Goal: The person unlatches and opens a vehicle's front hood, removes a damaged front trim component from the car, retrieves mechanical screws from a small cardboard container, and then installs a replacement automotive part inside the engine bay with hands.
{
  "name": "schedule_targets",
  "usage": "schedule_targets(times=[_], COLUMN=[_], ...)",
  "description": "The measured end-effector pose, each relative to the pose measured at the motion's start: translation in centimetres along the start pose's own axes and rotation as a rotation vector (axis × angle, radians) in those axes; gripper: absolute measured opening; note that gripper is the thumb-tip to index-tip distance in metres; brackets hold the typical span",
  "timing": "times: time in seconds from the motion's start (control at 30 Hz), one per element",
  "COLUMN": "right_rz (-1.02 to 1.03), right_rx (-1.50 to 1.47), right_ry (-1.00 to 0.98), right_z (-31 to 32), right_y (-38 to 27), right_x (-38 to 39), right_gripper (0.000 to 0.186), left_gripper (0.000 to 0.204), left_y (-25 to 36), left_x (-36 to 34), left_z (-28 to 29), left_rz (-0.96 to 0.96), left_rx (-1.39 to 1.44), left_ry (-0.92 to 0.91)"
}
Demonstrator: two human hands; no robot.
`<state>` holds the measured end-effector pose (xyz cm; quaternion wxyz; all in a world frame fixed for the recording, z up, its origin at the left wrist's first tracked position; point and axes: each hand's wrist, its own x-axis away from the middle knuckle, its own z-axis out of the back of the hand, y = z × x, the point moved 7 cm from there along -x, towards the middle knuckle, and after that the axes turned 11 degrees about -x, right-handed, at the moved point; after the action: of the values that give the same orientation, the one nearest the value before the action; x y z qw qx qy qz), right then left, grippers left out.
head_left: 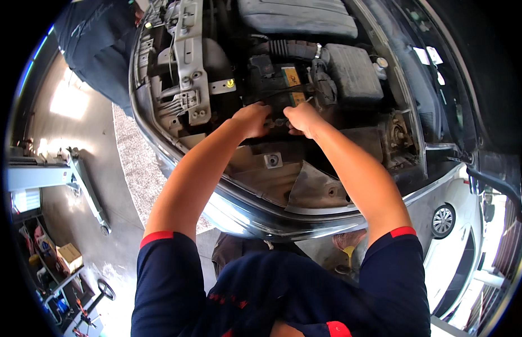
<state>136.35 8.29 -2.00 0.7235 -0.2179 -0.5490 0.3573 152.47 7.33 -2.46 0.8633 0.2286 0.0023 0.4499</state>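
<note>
Both my arms reach over the fender into a car's open engine bay. My left hand (252, 119) is at the near side of a black car battery (270, 84), its fingers bent down into shadow. Close beside it, my right hand (303, 119) is closed, thumb and forefinger pinched at the battery's near edge. Between the two hands lies a small dark metal piece (279, 122), too dim to name; the fingertips are partly hidden. An orange label (293, 84) runs along the battery's top, with a dark strap or cable (289, 90) across it.
Right of the battery sits a grey plastic box (352, 73); a ribbed air hose (286, 49) and engine cover (297, 17) lie beyond. A metal front crossmember (191, 62) is at left. Another person in dark clothing (98, 48) stands at upper left. A white car (454, 241) is at right.
</note>
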Motion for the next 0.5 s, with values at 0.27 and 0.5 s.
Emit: schedule_targets(times=[0.27,0.5], right_rz=[0.490,0.726], right_rx=[1.117,1.178], right_ry=[-0.270,-0.357], right_z=[-2.3,-2.4], right_y=[-5.2,-4.7], right_x=[1.2,4.4], right_gripper=[0.030,0.033], left_gripper=[0.070,0.057], left_y=[-1.1,-3.5], left_x=[-1.8,-1.6], left_z=[-3.3,-4.3], left_rz=[0.042,0.002], left_rx=[-0.025,0.146], left_ry=[0.023,0.147])
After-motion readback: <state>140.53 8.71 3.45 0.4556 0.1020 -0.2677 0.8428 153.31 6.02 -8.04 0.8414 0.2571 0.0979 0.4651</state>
